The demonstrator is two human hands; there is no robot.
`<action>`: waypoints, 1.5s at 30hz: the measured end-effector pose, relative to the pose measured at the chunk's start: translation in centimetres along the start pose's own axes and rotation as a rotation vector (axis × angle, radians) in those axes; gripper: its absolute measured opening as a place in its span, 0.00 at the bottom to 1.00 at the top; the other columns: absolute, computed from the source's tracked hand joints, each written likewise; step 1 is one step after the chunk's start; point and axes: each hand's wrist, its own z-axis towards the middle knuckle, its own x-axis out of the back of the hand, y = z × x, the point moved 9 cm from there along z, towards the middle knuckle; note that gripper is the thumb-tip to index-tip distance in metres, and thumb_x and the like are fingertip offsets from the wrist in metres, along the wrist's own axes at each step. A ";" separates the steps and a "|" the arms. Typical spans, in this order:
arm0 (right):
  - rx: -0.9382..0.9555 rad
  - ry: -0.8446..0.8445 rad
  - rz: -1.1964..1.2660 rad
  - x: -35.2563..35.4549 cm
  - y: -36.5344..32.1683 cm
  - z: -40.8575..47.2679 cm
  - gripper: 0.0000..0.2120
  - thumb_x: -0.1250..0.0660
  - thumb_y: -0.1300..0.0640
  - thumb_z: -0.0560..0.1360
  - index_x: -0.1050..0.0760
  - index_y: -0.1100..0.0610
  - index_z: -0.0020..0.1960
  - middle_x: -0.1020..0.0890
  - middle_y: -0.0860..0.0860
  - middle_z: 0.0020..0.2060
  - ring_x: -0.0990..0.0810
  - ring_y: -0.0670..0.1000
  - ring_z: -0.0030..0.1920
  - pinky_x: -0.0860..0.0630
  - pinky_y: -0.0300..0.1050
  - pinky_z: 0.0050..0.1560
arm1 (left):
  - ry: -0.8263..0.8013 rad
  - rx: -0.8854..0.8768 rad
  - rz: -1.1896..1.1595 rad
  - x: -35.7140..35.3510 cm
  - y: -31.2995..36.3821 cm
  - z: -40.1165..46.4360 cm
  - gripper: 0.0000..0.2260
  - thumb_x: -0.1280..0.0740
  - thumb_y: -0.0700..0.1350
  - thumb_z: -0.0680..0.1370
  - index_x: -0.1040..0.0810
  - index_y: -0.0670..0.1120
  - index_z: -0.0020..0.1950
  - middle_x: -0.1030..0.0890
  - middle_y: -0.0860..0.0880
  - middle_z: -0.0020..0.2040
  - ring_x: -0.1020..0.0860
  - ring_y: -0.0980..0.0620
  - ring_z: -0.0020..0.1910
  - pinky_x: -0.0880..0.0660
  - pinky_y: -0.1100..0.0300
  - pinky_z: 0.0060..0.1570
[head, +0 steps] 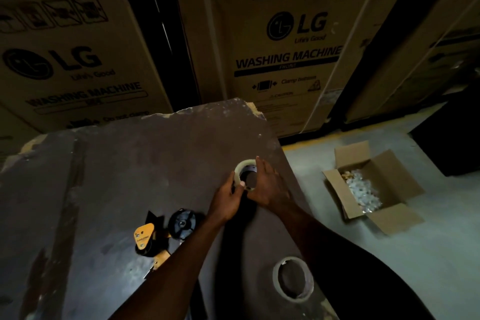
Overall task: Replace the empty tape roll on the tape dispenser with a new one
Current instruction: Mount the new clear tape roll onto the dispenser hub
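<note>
Both hands share one grip on the new tape roll (245, 174): the left hand (227, 201) pinches its near rim with the thumb on the outer face and fingers curled closed under it, while the right hand (270, 187) cups the far side with fingers laid flat along the rim, so the roll stands tilted on edge, its core facing the camera, seemingly just above the tabletop (130, 163). Behind that worn, dark tabletop stand tall washing machine cartons (285, 47), and off to the right an open cardboard box (374, 187) of pale scraps sits on the floor. On the tabletop, well left of the hands, lies the tape dispenser (166, 234), on its side, with its black hub bare and its orange side plate up; near the front edge lies the empty tape roll (292, 279) (a thin ring with little or nothing left on it). So the old roll appears already off, and the step in hand looks like readying the new one, perhaps finding its loose end, though that end is too small to make out. The next move calls for carrying the roll across to the dispenser, lining its core up with the hub, and pressing it on squarely with the tape unwinding toward the blade.
</note>
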 end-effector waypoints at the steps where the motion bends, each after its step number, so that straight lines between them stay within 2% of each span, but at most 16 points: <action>1: -0.015 0.012 0.048 0.1 0.0 -0.1 0.52 0.25 0.45 0.70 0.50 0.58 0.82 0.41 0.57 0.81 0.40 0.58 0.79 0.38 0.52 0.77 | 0.006 0.001 -0.003 0.2 0.0 0.0 0.20 0.41 0.52 0.82 0.31 0.50 0.73 0.22 0.49 0.67 0.24 0.50 0.66 0.28 0.50 0.67; 4: -0.042 0.111 0.227 1.0 -0.4 -1.0 0.49 0.22 0.43 0.67 0.41 0.58 0.80 0.32 0.58 0.76 0.33 0.59 0.77 0.34 0.52 0.74 | 0.026 0.009 -0.046 1.4 0.5 -0.5 0.22 0.42 0.53 0.83 0.34 0.49 0.76 0.26 0.49 0.72 0.28 0.53 0.70 0.32 0.53 0.71; 6: -0.060 0.187 0.349 1.6 -0.9 -2.0 0.49 0.22 0.39 0.62 0.36 0.55 0.77 0.27 0.55 0.73 0.29 0.56 0.74 0.30 0.53 0.73 | 0.055 -0.007 -0.088 2.7 1.3 -1.1 0.23 0.42 0.53 0.83 0.35 0.49 0.77 0.29 0.50 0.74 0.32 0.58 0.70 0.36 0.61 0.70; 9: -0.126 0.206 0.506 1.7 -1.8 -3.3 0.55 0.25 0.31 0.56 0.38 0.49 0.78 0.26 0.50 0.73 0.27 0.52 0.72 0.27 0.53 0.70 | 0.061 -0.083 -0.141 5.0 3.4 -2.6 0.22 0.44 0.55 0.83 0.35 0.50 0.77 0.31 0.52 0.75 0.33 0.60 0.71 0.37 0.63 0.69; 12: -0.144 0.207 0.644 1.3 -3.3 -4.4 0.57 0.23 0.31 0.55 0.39 0.48 0.78 0.24 0.50 0.72 0.25 0.52 0.70 0.26 0.54 0.69 | 0.041 -0.160 -0.168 7.2 5.1 -4.3 0.24 0.46 0.59 0.82 0.34 0.53 0.76 0.32 0.54 0.76 0.35 0.59 0.74 0.37 0.57 0.74; 15: -0.131 0.202 0.781 1.1 -5.2 -5.7 0.58 0.22 0.34 0.54 0.39 0.49 0.78 0.22 0.52 0.69 0.22 0.53 0.67 0.23 0.57 0.67 | 0.035 -0.212 -0.193 9.4 6.3 -5.6 0.22 0.46 0.60 0.82 0.30 0.53 0.74 0.30 0.55 0.74 0.36 0.60 0.74 0.38 0.59 0.73; 20: -0.080 0.175 0.942 0.9 -8.7 -8.1 0.56 0.22 0.39 0.55 0.39 0.52 0.78 0.21 0.54 0.66 0.19 0.54 0.63 0.21 0.57 0.64 | 0.039 -0.214 -0.284 12.4 6.6 -6.9 0.18 0.44 0.58 0.82 0.24 0.55 0.68 0.22 0.56 0.67 0.25 0.61 0.66 0.29 0.61 0.65; 24: -0.029 0.124 1.039 0.3 -11.3 -9.6 0.53 0.23 0.46 0.59 0.41 0.54 0.79 0.21 0.55 0.67 0.19 0.57 0.63 0.21 0.61 0.64 | 0.092 -0.187 -0.335 14.8 6.7 -8.2 0.16 0.41 0.62 0.79 0.20 0.60 0.61 0.17 0.57 0.59 0.19 0.61 0.57 0.22 0.67 0.49; 26: -0.007 0.107 1.061 0.2 -12.2 -10.2 0.54 0.25 0.43 0.58 0.42 0.53 0.80 0.21 0.53 0.65 0.18 0.53 0.61 0.18 0.55 0.59 | 0.117 -0.190 -0.344 15.5 7.0 -8.8 0.13 0.40 0.58 0.81 0.20 0.58 0.60 0.16 0.55 0.58 0.18 0.59 0.55 0.22 0.66 0.48; 28: 0.029 0.076 1.088 0.0 -13.2 -10.7 0.53 0.26 0.43 0.58 0.42 0.52 0.80 0.22 0.50 0.64 0.18 0.47 0.58 0.18 0.41 0.50 | 0.149 -0.195 -0.357 16.1 7.1 -9.4 0.13 0.39 0.53 0.82 0.21 0.55 0.63 0.18 0.52 0.61 0.18 0.58 0.56 0.22 0.61 0.52; 30: 0.057 0.040 1.115 -0.3 -13.9 -11.1 0.53 0.26 0.43 0.59 0.43 0.51 0.80 0.22 0.49 0.64 0.18 0.45 0.58 0.19 0.36 0.46 | 0.173 -0.201 -0.367 16.6 7.2 -10.0 0.15 0.37 0.52 0.81 0.23 0.51 0.67 0.19 0.51 0.62 0.19 0.56 0.57 0.21 0.58 0.55; 33: 0.052 0.005 1.173 -0.6 -14.7 -11.3 0.54 0.24 0.40 0.60 0.42 0.52 0.81 0.24 0.54 0.70 0.20 0.54 0.64 0.18 0.48 0.58 | 0.202 -0.213 -0.347 17.3 7.9 -11.5 0.18 0.35 0.53 0.80 0.24 0.49 0.69 0.19 0.51 0.62 0.19 0.55 0.58 0.21 0.55 0.58; 35: 0.047 -0.029 1.207 -0.8 -15.1 -11.6 0.52 0.23 0.39 0.61 0.39 0.53 0.79 0.23 0.56 0.70 0.19 0.56 0.64 0.20 0.56 0.64 | 0.233 -0.234 -0.344 17.9 8.5 -12.5 0.19 0.34 0.53 0.79 0.24 0.48 0.69 0.19 0.52 0.61 0.19 0.61 0.56 0.21 0.61 0.56; 39: 0.049 -0.134 1.240 -1.0 -16.2 -12.0 0.37 0.24 0.38 0.64 0.24 0.52 0.68 0.15 0.57 0.59 0.15 0.59 0.57 0.17 0.59 0.55 | 0.254 -0.253 -0.335 18.6 8.9 -14.1 0.19 0.33 0.50 0.79 0.24 0.47 0.69 0.18 0.55 0.58 0.18 0.64 0.52 0.22 0.68 0.46; 42: 0.048 -0.175 1.222 -0.7 -16.6 -12.3 0.35 0.25 0.36 0.63 0.24 0.50 0.66 0.15 0.57 0.57 0.14 0.58 0.53 0.17 0.56 0.49 | 0.229 -0.250 -0.361 18.7 8.8 -14.8 0.19 0.32 0.49 0.79 0.25 0.47 0.69 0.19 0.58 0.56 0.18 0.66 0.49 0.23 0.71 0.40; 45: 0.075 -0.209 1.210 -0.7 -16.8 -12.6 0.37 0.26 0.38 0.63 0.27 0.49 0.70 0.17 0.58 0.60 0.15 0.60 0.56 0.16 0.55 0.47 | 0.158 -0.192 -0.445 18.5 8.4 -14.9 0.21 0.33 0.48 0.79 0.27 0.46 0.71 0.19 0.53 0.60 0.17 0.62 0.50 0.22 0.68 0.41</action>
